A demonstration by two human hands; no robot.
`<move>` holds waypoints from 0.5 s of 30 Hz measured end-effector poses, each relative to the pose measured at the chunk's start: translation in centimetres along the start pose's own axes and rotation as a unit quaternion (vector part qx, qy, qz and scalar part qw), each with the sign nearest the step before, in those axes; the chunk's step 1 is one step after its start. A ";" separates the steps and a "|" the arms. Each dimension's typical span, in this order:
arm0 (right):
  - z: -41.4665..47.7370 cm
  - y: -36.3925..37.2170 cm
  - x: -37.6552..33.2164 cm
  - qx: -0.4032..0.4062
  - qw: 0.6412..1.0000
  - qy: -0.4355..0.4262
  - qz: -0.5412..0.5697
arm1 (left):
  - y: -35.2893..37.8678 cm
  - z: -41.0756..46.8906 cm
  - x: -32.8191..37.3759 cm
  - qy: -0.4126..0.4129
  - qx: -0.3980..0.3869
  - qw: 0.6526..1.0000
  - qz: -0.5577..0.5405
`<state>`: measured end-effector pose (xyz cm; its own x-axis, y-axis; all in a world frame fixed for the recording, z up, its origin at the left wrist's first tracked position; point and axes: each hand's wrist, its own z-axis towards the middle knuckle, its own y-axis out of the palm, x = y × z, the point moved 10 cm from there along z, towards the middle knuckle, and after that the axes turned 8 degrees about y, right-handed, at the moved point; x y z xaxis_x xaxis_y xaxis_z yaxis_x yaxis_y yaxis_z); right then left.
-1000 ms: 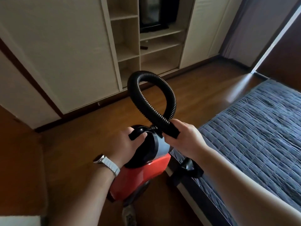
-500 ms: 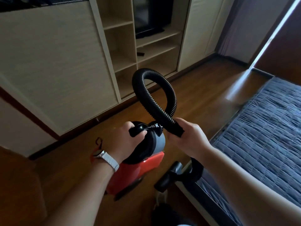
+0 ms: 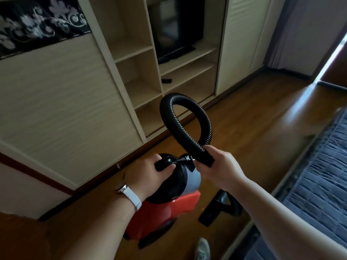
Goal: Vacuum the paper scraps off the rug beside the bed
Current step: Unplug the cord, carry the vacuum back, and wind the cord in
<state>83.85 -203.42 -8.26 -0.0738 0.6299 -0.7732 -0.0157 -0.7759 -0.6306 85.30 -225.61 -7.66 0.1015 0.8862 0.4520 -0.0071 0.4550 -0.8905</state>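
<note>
A red vacuum cleaner (image 3: 161, 216) with a black and grey top hangs above the wooden floor at the centre bottom. My left hand (image 3: 148, 175), with a white watch on the wrist, grips the black handle on its top. My right hand (image 3: 219, 169) is closed around the end of the black ribbed hose (image 3: 180, 128), which loops upward. A black nozzle (image 3: 214, 211) hangs below my right forearm. The bed (image 3: 319, 175) with a dark blue quilted cover lies at the right. No rug or paper scraps show.
A beige wardrobe wall (image 3: 65, 102) with open shelves (image 3: 184, 57) and a television (image 3: 178, 29) stands ahead. A small dark object (image 3: 166, 80) lies on one shelf. Wooden floor (image 3: 253, 117) runs between wardrobe and bed. My shoe (image 3: 201, 248) shows at the bottom.
The view has swung left and up, so the bed has slid toward the right edge. Both hands keep their grip on the vacuum and hose. The nozzle now hangs over the floor.
</note>
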 end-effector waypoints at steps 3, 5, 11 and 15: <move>4.1 -2.1 0.4 0.026 1.000 -0.014 -0.004 | 0.1 4.9 1.7 0.021 -0.013 1.000 0.020; 6.1 -3.5 0.5 0.035 0.999 -0.024 -0.010 | 0.5 7.7 2.6 0.025 -0.022 0.999 0.031; 11.5 -6.8 2.0 0.082 0.995 -0.038 -0.051 | 1.1 16.4 5.7 0.078 -0.003 0.997 0.001; 15.2 -7.8 3.4 0.118 0.990 -0.022 -0.074 | 2.8 21.7 7.0 0.105 -0.020 0.994 -0.037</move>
<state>68.59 -195.74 -5.00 -0.0961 0.7388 -0.6670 -0.2613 -0.6653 -0.6993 64.40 -216.27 -5.89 0.3056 0.8110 0.4990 0.0463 0.5108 -0.8585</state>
